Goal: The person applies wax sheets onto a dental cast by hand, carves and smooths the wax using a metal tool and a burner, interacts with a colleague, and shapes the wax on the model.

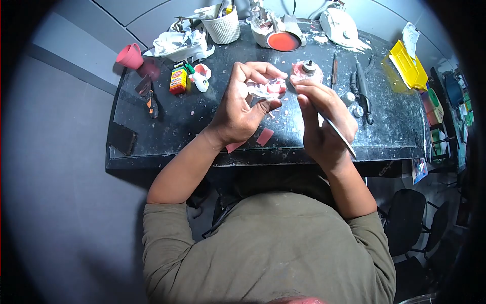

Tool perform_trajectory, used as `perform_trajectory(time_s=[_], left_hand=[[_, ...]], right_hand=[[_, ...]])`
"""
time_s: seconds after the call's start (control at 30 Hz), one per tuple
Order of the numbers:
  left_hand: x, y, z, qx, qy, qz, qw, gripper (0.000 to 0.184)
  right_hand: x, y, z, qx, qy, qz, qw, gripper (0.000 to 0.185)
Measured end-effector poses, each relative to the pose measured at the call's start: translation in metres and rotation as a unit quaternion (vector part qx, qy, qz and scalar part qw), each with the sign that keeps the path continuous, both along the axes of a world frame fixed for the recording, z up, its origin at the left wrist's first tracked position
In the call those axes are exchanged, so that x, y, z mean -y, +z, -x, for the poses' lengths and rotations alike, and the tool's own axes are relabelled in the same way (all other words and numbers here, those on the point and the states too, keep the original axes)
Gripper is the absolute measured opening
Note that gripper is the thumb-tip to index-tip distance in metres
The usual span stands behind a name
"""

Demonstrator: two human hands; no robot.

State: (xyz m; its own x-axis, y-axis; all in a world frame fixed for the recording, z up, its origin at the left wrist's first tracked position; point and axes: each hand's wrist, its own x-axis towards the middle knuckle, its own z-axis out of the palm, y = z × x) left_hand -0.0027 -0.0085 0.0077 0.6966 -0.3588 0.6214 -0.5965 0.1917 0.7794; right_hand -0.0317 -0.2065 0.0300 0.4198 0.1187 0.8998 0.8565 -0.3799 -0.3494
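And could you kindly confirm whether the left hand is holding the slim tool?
No, the slim tool is in the right hand; the left hand holds a pink-and-white piece.

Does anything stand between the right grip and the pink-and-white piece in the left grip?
Nothing visible does. The left grip curls around the pink-and-white piece, but the side facing the right grip, which holds a slim tool, looks uncovered.
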Motion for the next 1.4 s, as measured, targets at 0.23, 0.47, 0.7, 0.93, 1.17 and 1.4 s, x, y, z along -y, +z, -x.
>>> perform_trajectory(time_s=[0.23,0.47,0.7,0.93,1.17,1.4], left_hand=[[-0.001,-0.004,-0.001,0.049,0.052,-0.054,0.996,0.039],[-0.001,-0.004,-0.001,0.058,0.068,-0.064,0.994,0.038],[-0.004,-0.003,-0.001,0.054,0.073,-0.091,0.992,0.037],[-0.003,0.002,0.000,-0.054,-0.011,0.040,0.998,0.042],[-0.007,0.014,0.002,-0.148,-0.138,0.024,0.979,0.075],[-0.007,0.019,0.006,-0.130,-0.103,-0.029,0.986,0.081]], right_hand=[[-0.006,-0.002,0.005,-0.014,0.048,0.023,0.998,0.023],[-0.008,-0.003,0.004,-0.009,0.055,0.020,0.998,0.024],[-0.008,-0.008,0.001,0.000,0.015,0.005,1.000,0.022],[-0.001,-0.013,-0.002,-0.088,0.087,-0.161,0.979,0.017],[0.004,0.008,0.005,-0.041,0.096,-0.016,0.994,0.016],[-0.002,0.005,0.007,-0.021,0.077,0.015,0.997,0.017]])
